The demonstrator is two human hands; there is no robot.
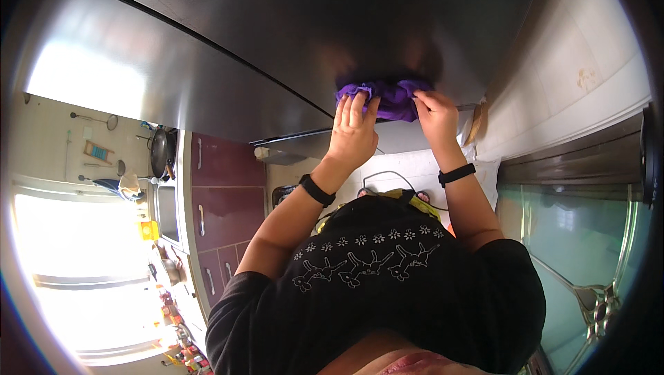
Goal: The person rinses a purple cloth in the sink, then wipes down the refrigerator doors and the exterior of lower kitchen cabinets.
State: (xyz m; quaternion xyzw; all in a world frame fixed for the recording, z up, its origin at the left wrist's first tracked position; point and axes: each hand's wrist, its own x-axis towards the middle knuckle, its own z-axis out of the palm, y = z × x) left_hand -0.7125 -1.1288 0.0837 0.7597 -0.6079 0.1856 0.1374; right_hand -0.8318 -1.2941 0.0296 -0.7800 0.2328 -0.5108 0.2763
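A crumpled purple cloth lies against the dark, glossy front of what looks like a refrigerator. My left hand grips the cloth's left part, its fingers spread over the folds. At the other end, my right hand pinches the edge between thumb and fingers. A dark seam runs slantwise across the front, to the left of the cloth. The underside of the cloth is hidden. Both wrists wear black bands.
Dark red cabinets with metal handles stand at the left, beside a sink and a black wok. A grey cable curves over the tiled floor. To the right are a white wall and a glass door.
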